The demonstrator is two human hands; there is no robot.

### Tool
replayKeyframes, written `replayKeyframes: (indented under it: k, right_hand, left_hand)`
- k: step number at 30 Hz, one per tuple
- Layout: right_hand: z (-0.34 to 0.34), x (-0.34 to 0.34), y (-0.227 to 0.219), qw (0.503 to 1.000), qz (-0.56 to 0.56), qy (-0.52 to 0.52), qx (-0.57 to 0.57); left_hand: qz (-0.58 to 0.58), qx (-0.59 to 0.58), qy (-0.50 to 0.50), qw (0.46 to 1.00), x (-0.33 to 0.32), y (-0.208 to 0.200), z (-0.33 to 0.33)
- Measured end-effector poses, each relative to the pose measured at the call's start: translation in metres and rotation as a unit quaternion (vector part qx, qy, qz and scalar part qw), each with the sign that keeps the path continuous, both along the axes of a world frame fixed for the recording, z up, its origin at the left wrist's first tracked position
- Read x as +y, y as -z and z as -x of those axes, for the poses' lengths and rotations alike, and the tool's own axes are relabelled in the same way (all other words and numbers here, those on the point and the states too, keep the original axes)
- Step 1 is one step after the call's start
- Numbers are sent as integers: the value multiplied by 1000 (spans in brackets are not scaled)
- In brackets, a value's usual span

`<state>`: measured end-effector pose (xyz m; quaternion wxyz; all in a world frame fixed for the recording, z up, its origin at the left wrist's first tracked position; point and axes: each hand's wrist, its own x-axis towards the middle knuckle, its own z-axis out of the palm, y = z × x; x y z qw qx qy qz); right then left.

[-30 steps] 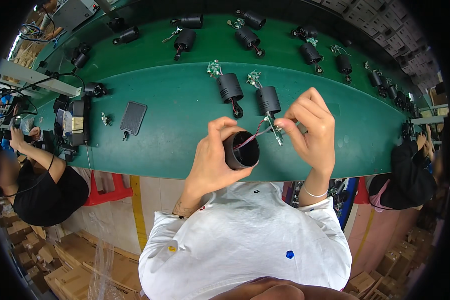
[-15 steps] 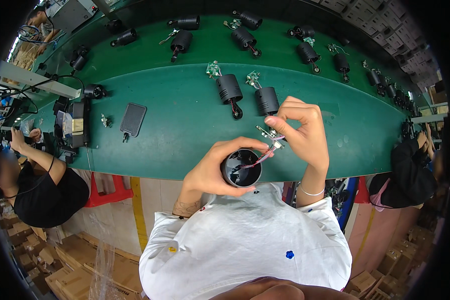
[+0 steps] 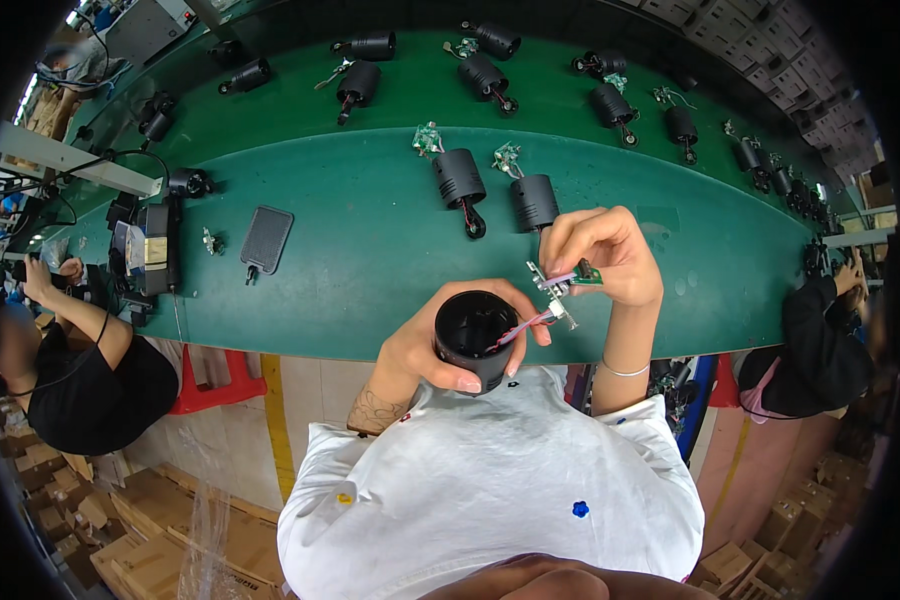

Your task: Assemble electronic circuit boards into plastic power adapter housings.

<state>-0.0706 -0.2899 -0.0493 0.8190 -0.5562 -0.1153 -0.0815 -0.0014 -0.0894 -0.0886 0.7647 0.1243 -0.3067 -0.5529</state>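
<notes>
Co-worker in black (image 3: 100, 375): well to the left of the left hand's fingers, beside a red stool (image 3: 215, 382).
Small loose board (image 3: 210, 241): lying on the green table (image 3: 340, 310), left of and beyond the same fingers.
Dark rectangular panel (image 3: 268, 240): flat on the table, nearer those fingers, with a short stub at its near end.
Left hand (image 3: 418, 338): fingers wrapped round the black cylinder, thumb on its near side.
Ribbed housing (image 3: 458, 176): on its side, beyond the left fingers.
Black cylinder (image 3: 468, 332): within the left fingers' grasp, mouth upward.
Wires (image 3: 526, 328): running from the cylinder's mouth past the left fingertips to the circuit board.
Second housing (image 3: 534, 203): just beyond the right fingers.
Circuit board (image 3: 550, 287): pinched at the right fingertips.
Right hand (image 3: 613, 262): thumb and fingers closed on the board.
</notes>
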Motion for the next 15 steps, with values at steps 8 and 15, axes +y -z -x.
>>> replayKeyframes:
  k: [8, 15]
  right_hand:
    - [5, 24, -9, 989, 66, 130, -18]
    - [7, 46, -19, 905, 255, 307, -146]
  left_hand:
    - [-174, -202, -269, 925, 2, -27, 12]
    - [-248, -415, -373, 792, 5, -27, 7]
